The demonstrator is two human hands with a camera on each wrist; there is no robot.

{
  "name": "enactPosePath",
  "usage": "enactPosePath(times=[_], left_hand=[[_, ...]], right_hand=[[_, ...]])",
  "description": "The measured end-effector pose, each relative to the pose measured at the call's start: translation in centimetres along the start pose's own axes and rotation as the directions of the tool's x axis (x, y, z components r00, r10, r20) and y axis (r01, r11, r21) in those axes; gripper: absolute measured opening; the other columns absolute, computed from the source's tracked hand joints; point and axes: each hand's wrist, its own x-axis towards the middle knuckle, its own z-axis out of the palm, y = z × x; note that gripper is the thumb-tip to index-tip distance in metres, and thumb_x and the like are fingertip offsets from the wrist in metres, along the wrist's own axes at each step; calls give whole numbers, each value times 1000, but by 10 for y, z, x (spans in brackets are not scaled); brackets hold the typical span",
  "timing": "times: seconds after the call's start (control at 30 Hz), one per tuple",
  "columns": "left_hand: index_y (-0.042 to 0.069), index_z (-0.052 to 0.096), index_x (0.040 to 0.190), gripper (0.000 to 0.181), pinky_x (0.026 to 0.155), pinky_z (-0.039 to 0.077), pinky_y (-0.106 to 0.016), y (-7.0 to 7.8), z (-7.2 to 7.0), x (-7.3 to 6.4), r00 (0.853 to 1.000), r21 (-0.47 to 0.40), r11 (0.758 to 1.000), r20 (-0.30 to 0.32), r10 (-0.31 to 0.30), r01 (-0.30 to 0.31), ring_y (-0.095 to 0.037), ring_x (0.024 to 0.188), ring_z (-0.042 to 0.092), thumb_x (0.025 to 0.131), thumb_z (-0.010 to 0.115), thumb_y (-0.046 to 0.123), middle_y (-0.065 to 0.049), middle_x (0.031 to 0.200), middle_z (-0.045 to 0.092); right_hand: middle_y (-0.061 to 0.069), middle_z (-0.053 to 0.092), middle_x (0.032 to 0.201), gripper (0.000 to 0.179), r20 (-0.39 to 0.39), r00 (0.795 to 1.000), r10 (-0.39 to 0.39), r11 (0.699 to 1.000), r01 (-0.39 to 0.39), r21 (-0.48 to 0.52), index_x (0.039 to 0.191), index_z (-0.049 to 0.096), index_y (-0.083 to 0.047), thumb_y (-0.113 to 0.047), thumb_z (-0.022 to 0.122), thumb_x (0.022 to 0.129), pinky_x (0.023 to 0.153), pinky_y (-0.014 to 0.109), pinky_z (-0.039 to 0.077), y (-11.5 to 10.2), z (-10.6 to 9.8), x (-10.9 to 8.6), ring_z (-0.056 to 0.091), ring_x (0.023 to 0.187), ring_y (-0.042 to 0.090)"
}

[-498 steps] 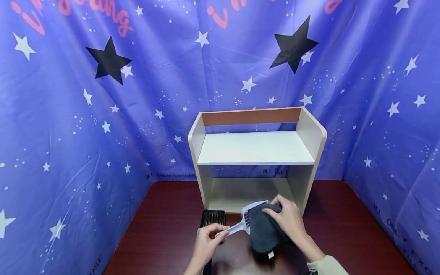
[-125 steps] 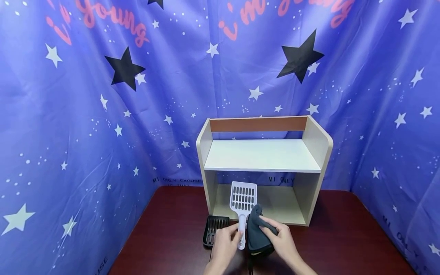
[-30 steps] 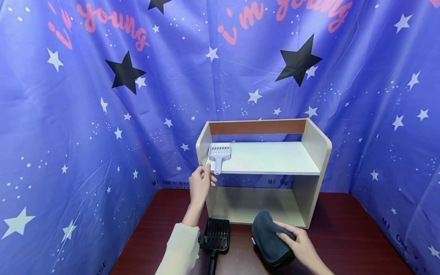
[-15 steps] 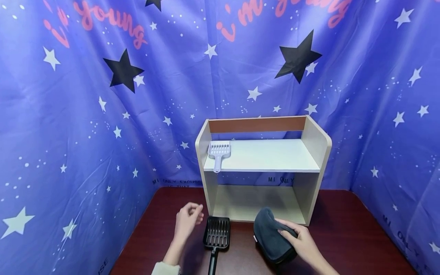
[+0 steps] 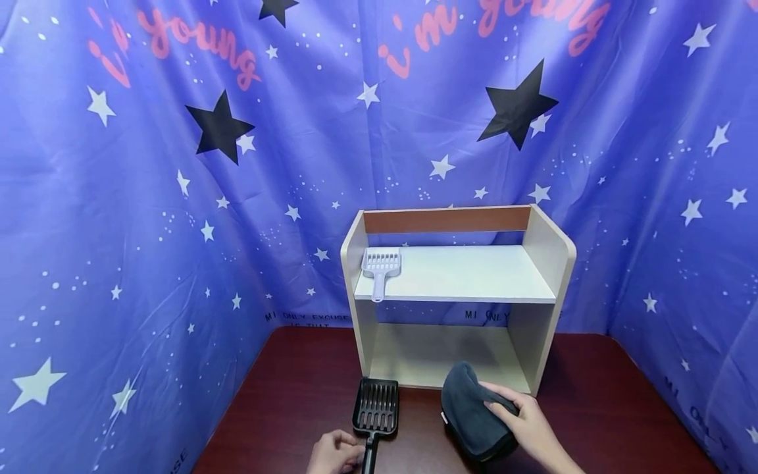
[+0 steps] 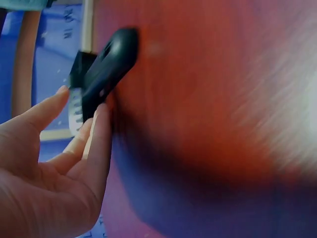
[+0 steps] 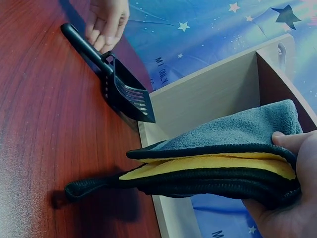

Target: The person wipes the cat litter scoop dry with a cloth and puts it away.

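Observation:
A black slotted litter scoop (image 5: 370, 451) lies on the table before the shelf, its handle toward me. My left hand (image 5: 335, 454) is beside that handle, thumb and fingers parted; in the left wrist view the fingertips (image 6: 101, 111) are right at the black handle (image 6: 116, 57). My right hand (image 5: 527, 421) pinches a folded dark grey cloth (image 5: 474, 411) with a yellow inner side (image 7: 237, 166) showing in the right wrist view. On the upper shelf's left end rests a pale lavender litter scoop (image 5: 379, 280), handle end at the front edge.
A two-tier shelf unit (image 5: 456, 273) with a white upper board and a brown back rail stands at the back of the dark red table (image 5: 284, 395). A blue star-printed curtain (image 5: 296, 164) hangs behind and on both sides.
The left hand has let go of the lavender scoop on the upper shelf and come down to the black scoop's handle. Earlier, the cloth was against the lavender scoop. The right hand still holds the cloth.

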Motion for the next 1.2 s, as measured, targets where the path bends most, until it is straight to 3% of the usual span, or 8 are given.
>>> enactPosePath(times=[0.1, 0.23, 0.33, 0.57, 0.7, 0.87, 1.03, 1.2], left_hand=[[6, 68, 78, 23, 55, 51, -26, 0, 9, -3, 999, 142, 990, -44, 11, -4, -6, 55, 60, 73, 85, 20, 5, 64, 67], [12, 65, 74, 29, 60, 49, -32, 5, 19, -3, 995, 327, 945, -91, 35, -4, -8, 59, 57, 68, 88, 28, 7, 63, 67], [13, 65, 72, 29, 61, 49, -34, 7, 24, -3, 996, 358, 933, -91, 13, 20, -7, 60, 58, 66, 90, 28, 8, 63, 68], [2, 69, 78, 19, 55, 47, -25, 4, 15, -5, 1000, 80, 997, -17, 18, -17, -7, 58, 57, 71, 84, 11, 2, 65, 67], [-4, 70, 87, 21, 61, 47, -23, 8, 7, -6, 997, -34, 997, 45, 66, -64, -9, 66, 61, 76, 79, 11, -6, 74, 72], [-10, 68, 99, 25, 66, 50, -19, 18, 4, -4, 991, -116, 990, 91, 95, -84, -11, 76, 67, 84, 74, 8, -18, 87, 75], [-15, 66, 105, 29, 63, 54, -17, 35, 7, -4, 989, -225, 969, 80, 126, -106, -5, 71, 69, 84, 73, 4, -22, 90, 75], [-10, 70, 106, 29, 64, 51, -16, 56, 10, -2, 989, -239, 963, 48, 140, -125, 0, 70, 66, 83, 75, 8, -18, 91, 76]], right_hand=[[-18, 69, 115, 31, 1, 1000, -6, 1000, 6, -6, 125, 68, -6, -13, 66, 95, 76, 19, 57, 0, 0, 0, 65, 100, -6], [-18, 69, 115, 30, -12, 1000, -23, 1000, 23, -18, 124, 69, -6, -12, 66, 95, 77, 17, 56, 1, 1, 2, 65, 100, -7], [-19, 69, 115, 30, -8, 1000, -29, 999, 29, -24, 124, 69, -6, -12, 66, 94, 77, 17, 56, 3, 2, 3, 65, 100, -7], [-18, 70, 112, 30, 12, 1000, -20, 1000, 20, 4, 123, 69, -5, -10, 68, 93, 73, 21, 58, 1, 4, 5, 66, 97, -5], [-15, 71, 112, 31, 58, 998, -5, 999, 2, 49, 123, 69, -5, -11, 68, 93, 73, 24, 58, -3, 4, 7, 67, 95, -3], [-14, 72, 113, 30, 172, 983, -58, 992, 37, 119, 123, 67, -3, -10, 66, 94, 71, 28, 60, -5, 5, 13, 69, 91, 2], [-12, 72, 117, 29, 309, 948, -71, 989, 28, 142, 124, 68, -6, -13, 65, 96, 76, 26, 60, -9, 7, 23, 69, 97, 2], [2, 73, 118, 28, 450, 881, -144, 986, 87, 145, 122, 69, -9, -13, 66, 95, 85, 21, 56, -15, 12, 34, 68, 102, 3]])
